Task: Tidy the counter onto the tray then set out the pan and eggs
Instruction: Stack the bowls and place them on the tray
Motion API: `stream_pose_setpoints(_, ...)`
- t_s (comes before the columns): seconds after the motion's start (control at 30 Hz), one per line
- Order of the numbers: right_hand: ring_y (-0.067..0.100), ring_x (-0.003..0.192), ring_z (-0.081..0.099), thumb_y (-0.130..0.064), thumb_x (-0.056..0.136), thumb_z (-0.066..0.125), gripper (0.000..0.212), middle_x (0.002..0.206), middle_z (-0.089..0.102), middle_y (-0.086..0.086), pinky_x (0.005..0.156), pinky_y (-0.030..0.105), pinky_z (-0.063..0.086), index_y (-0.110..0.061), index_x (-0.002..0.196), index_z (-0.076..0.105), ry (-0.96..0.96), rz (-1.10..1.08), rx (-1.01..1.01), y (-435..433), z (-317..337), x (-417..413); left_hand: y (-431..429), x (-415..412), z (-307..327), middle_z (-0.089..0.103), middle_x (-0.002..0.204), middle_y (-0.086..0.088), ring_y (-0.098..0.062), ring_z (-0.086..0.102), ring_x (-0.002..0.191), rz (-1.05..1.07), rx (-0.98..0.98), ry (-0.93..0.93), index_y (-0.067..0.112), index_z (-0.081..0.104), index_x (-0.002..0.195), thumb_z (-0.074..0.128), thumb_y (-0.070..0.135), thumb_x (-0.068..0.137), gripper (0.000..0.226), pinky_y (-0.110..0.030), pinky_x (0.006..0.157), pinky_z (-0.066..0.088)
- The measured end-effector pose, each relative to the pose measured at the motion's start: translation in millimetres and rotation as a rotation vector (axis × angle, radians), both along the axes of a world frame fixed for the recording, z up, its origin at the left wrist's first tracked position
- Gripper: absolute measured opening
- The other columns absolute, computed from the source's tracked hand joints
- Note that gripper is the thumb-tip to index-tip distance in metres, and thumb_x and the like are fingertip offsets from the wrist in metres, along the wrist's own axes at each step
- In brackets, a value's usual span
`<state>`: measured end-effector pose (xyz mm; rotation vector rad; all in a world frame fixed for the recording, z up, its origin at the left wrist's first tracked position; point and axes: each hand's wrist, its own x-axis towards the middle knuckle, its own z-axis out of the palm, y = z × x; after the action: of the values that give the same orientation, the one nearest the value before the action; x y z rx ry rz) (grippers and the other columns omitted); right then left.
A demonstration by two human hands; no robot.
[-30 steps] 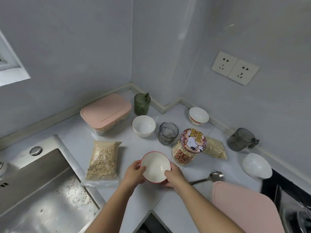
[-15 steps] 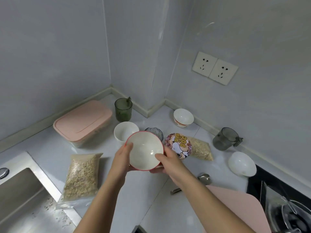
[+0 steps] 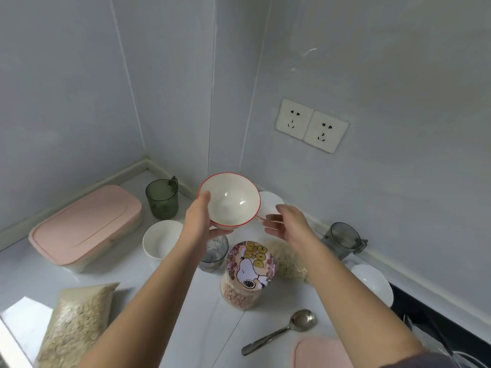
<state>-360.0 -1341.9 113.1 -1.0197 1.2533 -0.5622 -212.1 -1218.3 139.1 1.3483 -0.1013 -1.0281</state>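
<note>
Near, a spoon (image 3: 281,332) and cartoon jar (image 3: 247,274) are seen on the bench (image 3: 218,330). Above them, a white red-rimmed bowl (image 3: 229,200) is held aloft, tilted, gripped at its left rim by the left hand (image 3: 199,224). The right hand (image 3: 289,225) is just beside it, fingers (image 3: 273,219) spread. The wall corner is close behind.

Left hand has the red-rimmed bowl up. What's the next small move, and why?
Probably close the right hand on the small bowl at the back: it hovers open beside it, while the left hand alone grips the red-rimmed bowl.
</note>
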Motion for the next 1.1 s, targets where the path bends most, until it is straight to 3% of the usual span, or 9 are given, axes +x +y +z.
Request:
stream_pose_setpoints(0.07,0.025,0.064,0.062,-0.012,0.1,0.04,0.034,0.083,0.059,0.016,0.055,0.034,0.058,-0.002,0.133,0.041,0.09,-0.034,0.047,-27.7,-23.2,-1.5,-16.3,2.8,-4.6,0.051,0.13,-0.014,-0.035,0.06,0.104,0.002,0.015,0.004,0.016,0.044,0.133,0.042,0.039,0.099,0.041,-0.038,0.054,0.059)
stream_pose_setpoints(0.17,0.025,0.06,0.058,-0.01,0.1,0.038,0.038,0.079,0.056,0.017,0.061,0.039,0.057,-0.003,0.137,0.042,0.2,-0.039,0.079,-54.6,-53.9,-1.5,-35.4,7.7,-15.4,0.048,0.133,-0.014,-0.035,0.059,0.106,-0.013,0.057,-0.007,0.015,0.04,0.139,0.041,0.041,0.099,0.048,-0.038,0.055,0.06)
stream_pose_setpoints(0.27,0.028,0.058,0.061,-0.01,0.097,0.04,0.036,0.089,0.062,0.022,0.058,0.042,0.058,-0.004,0.132,0.046,0.235,-0.036,0.101,-81.3,-87.4,1.8,-52.1,13.6,-28.8,0.047,0.134,-0.015,-0.036,0.058,0.107,-0.014,0.096,-0.017,0.015,0.038,0.141,0.041,0.042,0.099,0.05,-0.039,0.059,0.06)
stream_pose_setpoints(0.37,0.034,0.063,0.066,-0.011,0.094,0.042,0.037,0.093,0.067,0.028,0.066,0.048,0.058,0.0,0.129,0.047,0.249,-0.009,0.106,-103.2,-115.7,7.1,-63.7,17.2,-41.6,0.047,0.133,-0.016,-0.037,0.057,0.107,-0.02,0.121,-0.037,0.015,0.039,0.141,0.041,0.043,0.099,0.05,-0.043,0.064,0.06)
stream_pose_setpoints(0.47,0.032,0.061,0.066,-0.005,0.093,0.034,0.031,0.082,0.066,0.025,0.052,0.038,0.058,-0.006,0.122,0.045,0.243,0.003,0.101,-104.4,-113.4,15.6,-71.0,20.2,-53.1,0.049,0.127,-0.016,-0.036,0.058,0.102,0.001,0.131,-0.035,0.015,0.038,0.141,0.042,0.043,0.099,0.05,-0.045,0.068,0.059)
stream_pose_setpoints(0.57,0.029,0.06,0.065,-0.002,0.09,0.031,0.033,0.083,0.067,0.021,0.047,0.034,0.055,-0.009,0.117,0.051,0.249,0.033,0.088,-105.6,-110.1,19.5,-73.2,21.9,-60.2,0.05,0.126,-0.017,-0.034,0.06,0.095,0.007,0.136,-0.036,0.015,0.039,0.14,0.041,0.044,0.099,0.051,-0.046,0.068,0.059)
stream_pose_setpoints(0.73,0.022,0.047,0.058,0.0,0.084,0.028,0.045,0.073,0.062,0.017,0.042,0.027,0.049,-0.006,0.125,0.047,0.193,0.021,-0.03,-101.2,-75.1,11.0,-66.8,23.8,-59.9,0.046,0.135,-0.016,-0.036,0.06,0.102,-0.016,0.157,-0.079,0.021,0.041,0.135,0.04,0.046,0.098,0.045,-0.04,0.058,0.061)
stream_pose_setpoints(0.93,0.019,0.04,0.046,-0.007,0.091,0.033,0.032,0.06,0.057,0.011,0.041,0.023,0.034,-0.008,0.117,0.051,0.207,0.106,-0.284,-71.1,13.7,-8.5,-54.8,18.1,-41.9,0.044,0.137,-0.014,-0.039,0.055,0.114,-0.066,0.16,-0.109,0.022,0.04,0.136,0.039,0.047,0.098,0.046,-0.04,0.055,0.059)
stream_pose_setpoints(1.1,0.018,0.042,0.042,-0.01,0.092,0.035,0.027,0.058,0.054,0.01,0.041,0.023,0.031,-0.013,0.114,0.05,0.224,0.273,-0.368,-20.1,66.7,-12.1,-35.8,0.2,-12.7,0.04,0.129,-0.007,-0.038,0.049,0.118,-0.161,0.132,-0.168,0.026,0.039,0.129,0.034,0.049,0.099,0.039,-0.04,0.057,0.057)
